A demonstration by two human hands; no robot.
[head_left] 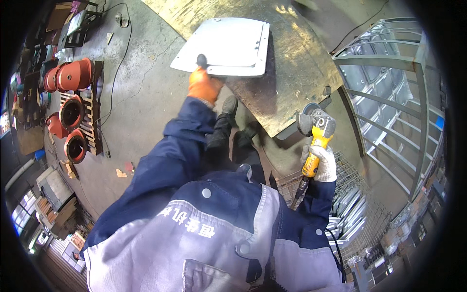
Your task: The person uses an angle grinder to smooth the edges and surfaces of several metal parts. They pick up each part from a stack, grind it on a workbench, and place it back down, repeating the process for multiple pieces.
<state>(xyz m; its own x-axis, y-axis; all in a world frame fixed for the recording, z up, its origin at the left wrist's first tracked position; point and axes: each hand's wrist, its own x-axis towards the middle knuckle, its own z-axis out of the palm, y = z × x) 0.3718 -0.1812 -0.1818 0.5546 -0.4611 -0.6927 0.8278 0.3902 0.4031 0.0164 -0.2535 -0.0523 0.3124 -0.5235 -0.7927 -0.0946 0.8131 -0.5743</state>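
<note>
A pale metal panel (226, 41) with rounded corners and small holes along its rim lies on the worn wooden tabletop, its left part sticking out past the table edge. My left hand (203, 86), in an orange glove, grips the panel's near edge. Its dark-tipped thumb rests on top; the other fingers are hidden below. In a white glove, my right hand (322, 163) is closed round the body of a yellow angle grinder (318, 146). The grinder's disc (310, 109) points up and away from me, off the table's near right corner and apart from the panel.
The wooden table (296, 87) reaches away from me. A grey metal frame rack (418, 97) stands at right, with a wire basket (384, 214) of stacked metal parts below. Red round housings (75, 75) sit near a pallet at left. A black cable (127, 48) crosses the floor.
</note>
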